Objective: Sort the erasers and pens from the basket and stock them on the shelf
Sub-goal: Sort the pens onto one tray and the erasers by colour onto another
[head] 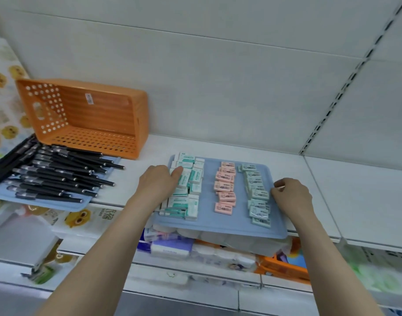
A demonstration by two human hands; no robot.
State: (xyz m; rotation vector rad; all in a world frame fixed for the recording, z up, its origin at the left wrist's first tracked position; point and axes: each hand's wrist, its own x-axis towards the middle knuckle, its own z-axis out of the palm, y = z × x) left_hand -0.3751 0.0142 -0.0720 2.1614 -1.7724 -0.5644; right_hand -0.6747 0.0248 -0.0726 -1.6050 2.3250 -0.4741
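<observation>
A blue tray (220,224) on the white shelf (320,197) carries three columns of erasers: white-and-green erasers (190,179) on the left, pink erasers (225,188) in the middle, pale green erasers (257,192) on the right. My left hand (157,182) rests at the tray's left edge, its thumb touching the white-and-green erasers. My right hand (291,195) is at the tray's right edge beside the pale green column, fingers curled; whether it grips the rim is unclear. Several black pens (56,174) lie on a second blue tray (65,206) at left. The orange basket (86,117) lies tipped on its side, empty.
The shelf's white back wall rises behind, with a slotted upright (346,87) at right. The eraser tray overhangs the shelf's front edge. Packaged tissue goods (195,245) fill the shelf below. Patterned packs (3,87) stand at far left.
</observation>
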